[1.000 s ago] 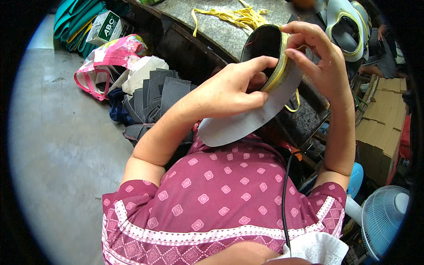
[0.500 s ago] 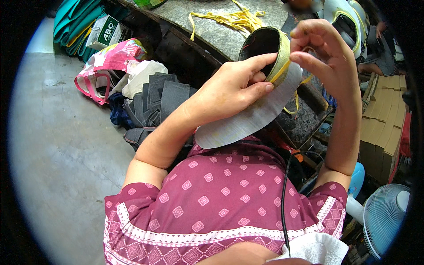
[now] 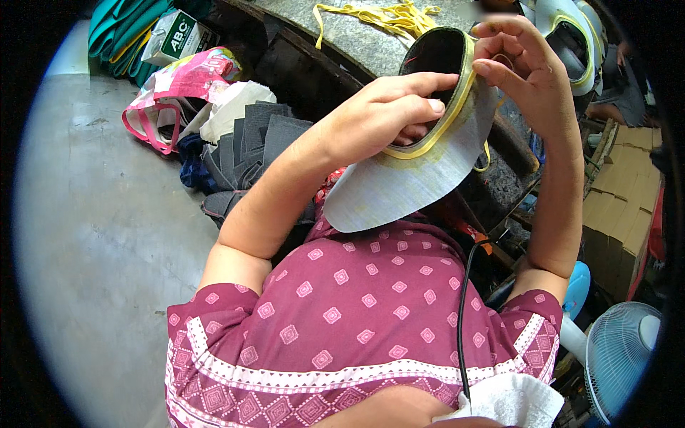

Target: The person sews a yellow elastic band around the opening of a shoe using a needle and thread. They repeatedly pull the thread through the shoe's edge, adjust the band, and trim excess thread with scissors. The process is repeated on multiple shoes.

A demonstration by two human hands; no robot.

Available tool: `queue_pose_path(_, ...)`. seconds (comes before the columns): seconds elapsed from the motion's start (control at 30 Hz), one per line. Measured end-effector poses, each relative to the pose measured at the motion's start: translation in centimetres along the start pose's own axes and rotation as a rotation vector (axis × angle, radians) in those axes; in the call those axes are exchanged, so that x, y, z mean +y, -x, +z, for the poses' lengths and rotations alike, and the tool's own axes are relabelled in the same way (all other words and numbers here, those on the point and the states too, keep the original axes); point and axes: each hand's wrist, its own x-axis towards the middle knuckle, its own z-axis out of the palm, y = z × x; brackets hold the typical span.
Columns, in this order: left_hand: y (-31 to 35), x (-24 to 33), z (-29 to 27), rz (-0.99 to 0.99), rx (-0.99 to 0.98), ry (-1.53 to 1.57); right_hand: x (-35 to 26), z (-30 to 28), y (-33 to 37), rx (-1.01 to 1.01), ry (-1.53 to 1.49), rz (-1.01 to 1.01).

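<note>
My left hand [image 3: 378, 118] holds a grey brim-shaped piece [image 3: 407, 189] with a raised dark oval band around its opening. The index finger reaches across the opening, and the other fingers curl inside it. Along the foot of the band runs a narrow yellow strip [image 3: 428, 146], lying between band and grey brim. At the far right side of the band, my right hand [image 3: 524, 75] is closed in a pinch at the strip's end. Its fingertips partly hide what they grip. A loose yellow tail hangs below the piece's right edge.
Tangled yellow strips [image 3: 389, 21] lie on the grey worktable [image 3: 300, 14]. Similar yellow-trimmed pieces [image 3: 571, 43] stand at the upper right. Stacked dark grey fabric [image 3: 282, 135] and a pink bag [image 3: 171, 93] sit left. Cardboard [image 3: 621, 192] and a fan [image 3: 621, 357] are at right.
The piece has tilted and turned, so its opening and more of the yellow strip face up. My left thumb has lifted off the strip to the opening. The right hand moved slightly up.
</note>
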Motion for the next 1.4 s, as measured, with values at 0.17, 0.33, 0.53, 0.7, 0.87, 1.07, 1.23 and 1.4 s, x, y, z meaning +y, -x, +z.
queue_pose_path(0.17, 0.1, 0.5, -0.2, -0.035, -0.032, 0.04, 0.2, -0.1, 0.0, -0.02, -0.012, -0.007)
queue_pose_path(0.33, -0.2, 0.0, 0.7, 0.11, -0.001, 0.018, -0.4, 0.2, 0.2, -0.034, -0.054, 0.034)
queue_pose_path(0.53, -0.9, -1.2, 1.1, 0.095, 0.115, -0.274, -1.5, 1.0, 0.3, -0.041, -0.125, -0.032)
queue_pose_path(0.7, 0.0, -1.0, 1.1, 0.024, 0.141, -0.458, -3.0, -0.6, 1.0, -0.179, 0.024, 0.023)
queue_pose_path(0.87, -0.2, -1.0, 1.6, 0.132, 0.178, -0.429, -3.3, -1.4, 0.9, -0.164, 0.05, -0.047)
queue_pose_path(1.07, -0.2, -1.3, 1.6, 0.193, 0.17, -0.373, -1.8, -0.1, 0.4, -0.036, 0.114, -0.06)
queue_pose_path(1.23, 0.0, -1.7, 1.4, 0.202, 0.148, -0.392, -1.8, 0.3, 0.5, -0.017, 0.164, -0.05)
queue_pose_path(1.4, -0.2, -2.0, 1.5, 0.218, 0.133, -0.275, -2.2, 0.6, 0.5, -0.004, 0.234, -0.144)
